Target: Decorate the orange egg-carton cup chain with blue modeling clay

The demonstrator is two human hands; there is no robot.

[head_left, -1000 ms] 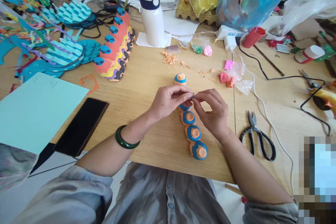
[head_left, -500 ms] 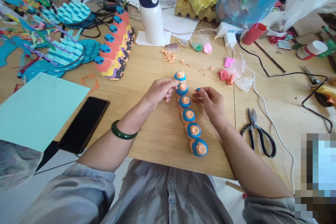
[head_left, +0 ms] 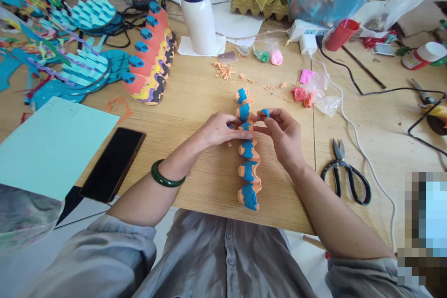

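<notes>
A strip of orange egg carton point(head_left: 247, 150) with blue clay around its cups lies lengthwise in front of me, tipped so its cups face left. My left hand point(head_left: 223, 130) grips it near its far half, thumb and fingers across one cup. My right hand point(head_left: 282, 137) is on the other side, its fingertips close to the strip's edge. Between its thumb and forefinger is a small lump of blue clay point(head_left: 265, 112). Whether the lower right fingers press on the strip is hard to make out.
Scissors point(head_left: 340, 167) lie right of my forearm, near a white cable point(head_left: 356, 135). A phone point(head_left: 113, 165) and pale green sheet point(head_left: 52, 144) are at left. Behind stand a painted egg-carton piece point(head_left: 153, 60), a white bottle point(head_left: 199, 18) and orange scraps point(head_left: 223, 71).
The strip has been turned on its side, cups now facing left instead of up. My left hand has moved nearer along it and taken hold. My right hand still pinches the blue clay.
</notes>
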